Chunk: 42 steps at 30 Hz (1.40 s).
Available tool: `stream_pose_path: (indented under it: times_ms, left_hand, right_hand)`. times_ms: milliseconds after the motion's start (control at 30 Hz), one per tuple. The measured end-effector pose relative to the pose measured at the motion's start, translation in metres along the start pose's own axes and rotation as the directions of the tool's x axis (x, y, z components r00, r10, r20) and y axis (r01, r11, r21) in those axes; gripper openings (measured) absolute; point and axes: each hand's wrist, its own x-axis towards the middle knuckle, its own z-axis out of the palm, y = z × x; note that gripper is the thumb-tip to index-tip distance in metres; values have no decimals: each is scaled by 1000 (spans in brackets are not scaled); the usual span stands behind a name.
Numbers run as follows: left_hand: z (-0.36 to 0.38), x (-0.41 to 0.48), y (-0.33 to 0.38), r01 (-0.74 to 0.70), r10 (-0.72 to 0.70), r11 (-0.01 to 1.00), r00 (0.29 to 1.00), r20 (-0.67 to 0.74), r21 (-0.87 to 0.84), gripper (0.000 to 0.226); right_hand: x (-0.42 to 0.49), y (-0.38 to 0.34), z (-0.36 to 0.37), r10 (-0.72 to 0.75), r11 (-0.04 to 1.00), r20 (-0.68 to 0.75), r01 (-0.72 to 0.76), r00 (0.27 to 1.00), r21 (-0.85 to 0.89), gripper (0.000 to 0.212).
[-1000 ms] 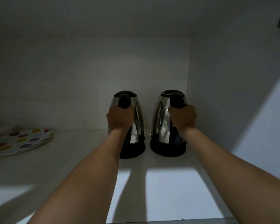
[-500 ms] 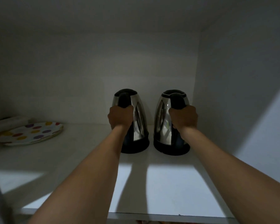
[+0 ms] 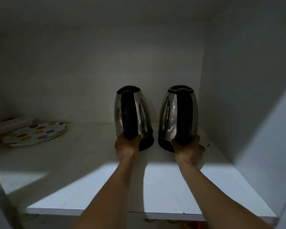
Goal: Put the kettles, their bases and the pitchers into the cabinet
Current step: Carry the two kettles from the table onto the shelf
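Note:
Two steel kettles with black lids and handles stand side by side at the back right of the cabinet shelf [image 3: 168, 192]. The left kettle [image 3: 143, 116] sits on its black base [image 3: 148, 142], and the right kettle [image 3: 167, 116] on its own black base [image 3: 163, 143]. My left hand [image 3: 126, 146] curls around the bottom end of the left kettle's handle. At the foot of the right kettle's handle, my right hand [image 3: 189, 148] holds on in the same way. No pitcher is in view.
A white plate with coloured dots [image 3: 36, 133] lies at the shelf's left, with a pale long object [image 3: 12, 123] behind it. The cabinet's right wall [image 3: 238, 96] stands close beside the right kettle. The shelf's front edge [image 3: 106, 212] is near me.
Both hands have slid down from the middle of the handles to their lower ends. The kettles stay upright in place. The view has drawn back and shows more of the shelf.

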Motion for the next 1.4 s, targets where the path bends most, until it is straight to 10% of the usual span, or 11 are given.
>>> stream_pose_path:
  times_ms: [933,1200,1400]
  left_hand:
    - [90,44,3,-167,171,984,983,65,-66,45]
    - [26,12,9,-128,97,984,967,234,121,54]
    - [-57,-59,9,-383,354,809,923,150,445,41]
  right_hand:
    - [84,-1,23,-44,996,62,49,997,-72,74]
    - [37,-10,1,19,989,126,-1,992,-146,76]
    - [-52,-21,-25,-175,959,250,222,952,-175,44]
